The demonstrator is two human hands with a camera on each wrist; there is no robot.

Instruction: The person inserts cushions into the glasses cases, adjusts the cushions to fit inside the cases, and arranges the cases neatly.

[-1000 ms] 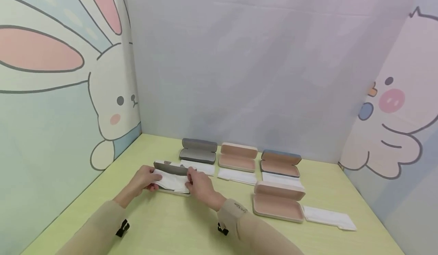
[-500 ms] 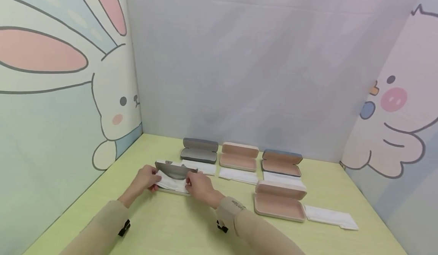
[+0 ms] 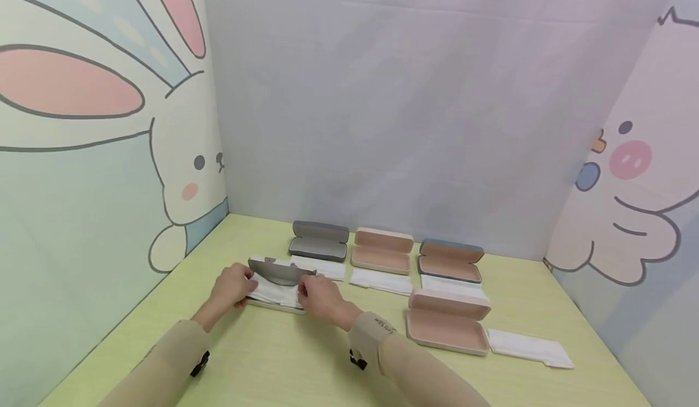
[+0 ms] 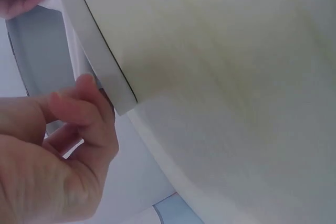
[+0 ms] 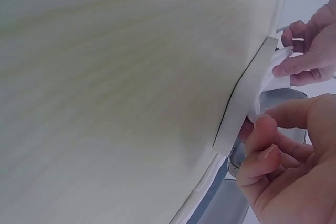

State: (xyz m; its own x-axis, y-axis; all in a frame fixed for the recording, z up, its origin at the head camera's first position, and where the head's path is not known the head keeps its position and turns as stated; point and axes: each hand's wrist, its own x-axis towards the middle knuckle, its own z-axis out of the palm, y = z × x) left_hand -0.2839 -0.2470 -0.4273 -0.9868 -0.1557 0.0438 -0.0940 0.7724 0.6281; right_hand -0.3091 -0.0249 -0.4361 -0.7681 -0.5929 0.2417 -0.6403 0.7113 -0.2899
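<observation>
A white-edged glasses case (image 3: 281,272) with a grey lining lies with its lid raised at the left of the table. Over its lower half is a folded white cloth (image 3: 275,291). My left hand (image 3: 232,284) pinches the cloth's left end, and my right hand (image 3: 321,298) pinches its right end. In the left wrist view, my left hand (image 4: 63,156) is at a corner of the case (image 4: 97,51). From the right wrist, my right hand (image 5: 294,161) has thumb and forefinger at the cloth's edge (image 5: 254,114); part of the grip is hidden.
Behind stand a grey case (image 3: 318,249), a pink-lined case (image 3: 381,259) and a blue case (image 3: 449,267), all with lids up, white cloths before them. At right lie another pink-lined case (image 3: 446,330) and a folded cloth (image 3: 530,347). Fabric walls enclose the table.
The cloth has come lower into the case, and more of the grey lid lining shows above it. Both hands stay at its ends. The head view has shifted slightly.
</observation>
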